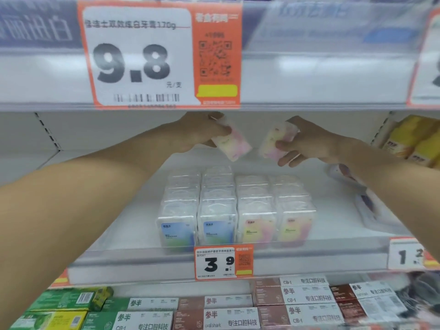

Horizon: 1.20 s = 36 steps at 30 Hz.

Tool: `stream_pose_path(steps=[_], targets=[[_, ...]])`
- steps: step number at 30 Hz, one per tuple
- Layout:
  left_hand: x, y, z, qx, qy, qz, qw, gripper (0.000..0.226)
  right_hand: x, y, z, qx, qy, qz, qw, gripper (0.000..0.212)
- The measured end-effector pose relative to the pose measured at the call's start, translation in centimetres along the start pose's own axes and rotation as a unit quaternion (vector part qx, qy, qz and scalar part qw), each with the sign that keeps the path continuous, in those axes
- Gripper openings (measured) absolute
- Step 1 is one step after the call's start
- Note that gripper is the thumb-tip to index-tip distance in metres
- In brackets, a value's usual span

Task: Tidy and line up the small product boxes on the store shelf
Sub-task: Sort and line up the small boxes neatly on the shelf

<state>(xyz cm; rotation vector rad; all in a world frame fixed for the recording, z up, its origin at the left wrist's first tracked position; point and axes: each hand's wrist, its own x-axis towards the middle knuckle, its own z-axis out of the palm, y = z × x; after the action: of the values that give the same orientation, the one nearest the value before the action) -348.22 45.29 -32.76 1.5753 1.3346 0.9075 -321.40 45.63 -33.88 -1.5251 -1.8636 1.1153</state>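
Toothpaste cartons (214, 310) below; above the white shelf (119, 234), each hand's fingers (283, 146) grasp a box (232, 144).

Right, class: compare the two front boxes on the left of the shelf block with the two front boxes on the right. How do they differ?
The left front boxes carry blue-and-green labels; the right front boxes carry yellow-and-pink ones. The left pair heads the block's two left columns, the right pair its two right columns. Both pairs are clear plastic boxes, upright, facing the shelf edge.

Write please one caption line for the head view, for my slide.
Left hand and right hand each hold a pink box above four rows of boxes on the shelf.
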Motion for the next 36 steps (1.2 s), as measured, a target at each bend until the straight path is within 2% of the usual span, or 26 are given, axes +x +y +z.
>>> stream_pose_path(steps=[2, 5, 10, 14, 18, 21, 28, 32, 36], targets=[[0.2, 1.2, 1.8, 0.055, -0.028, -0.003, 0.998, 0.05, -0.5, 0.6, -0.5, 0.006, -0.006, 0.02, 1.0, 0.028], [0.2, 2.3, 4.1, 0.143, -0.056, 0.029, 0.988, 0.043, -0.8, 1.7, -1.2, 0.029, -0.008, 0.048, 0.998, 0.014], [0.1, 1.9, 5.7, 0.258, -0.132, -0.008, 0.957, 0.031, -1.1, 3.4, -1.3, -0.003, -0.054, 0.079, 0.995, 0.025], [0.2, 1.4, 5.5, 0.254, -0.131, -0.019, 0.958, 0.032, -1.3, 3.2, -1.2, -0.045, -0.067, 0.076, 0.994, 0.032], [0.5, 1.1, 5.5, 0.251, -0.132, -0.025, 0.959, 0.025, -1.5, 2.7, -0.9, -0.018, -0.044, 0.052, 0.997, 0.031], [0.4, 1.1, 5.7, 0.249, -0.151, -0.028, 0.956, 0.027, -1.7, 2.6, -0.4, -0.012, -0.045, 0.043, 0.998, 0.029], [-1.2, 2.0, 5.2, 0.283, -0.229, -0.025, 0.931, 0.025, -2.9, 2.1, 0.3, 0.022, -0.092, 0.04, 0.995, 0.025], [-2.1, 2.4, 4.9, 0.312, -0.242, -0.021, 0.918, 0.027, -3.7, 1.7, 0.6, 0.007, -0.108, 0.043, 0.993, 0.022], [-2.5, 2.2, 4.8, 0.31, -0.239, -0.018, 0.92, 0.026, -4.1, 1.3, 0.9, 0.001, -0.117, 0.045, 0.992, 0.018]])
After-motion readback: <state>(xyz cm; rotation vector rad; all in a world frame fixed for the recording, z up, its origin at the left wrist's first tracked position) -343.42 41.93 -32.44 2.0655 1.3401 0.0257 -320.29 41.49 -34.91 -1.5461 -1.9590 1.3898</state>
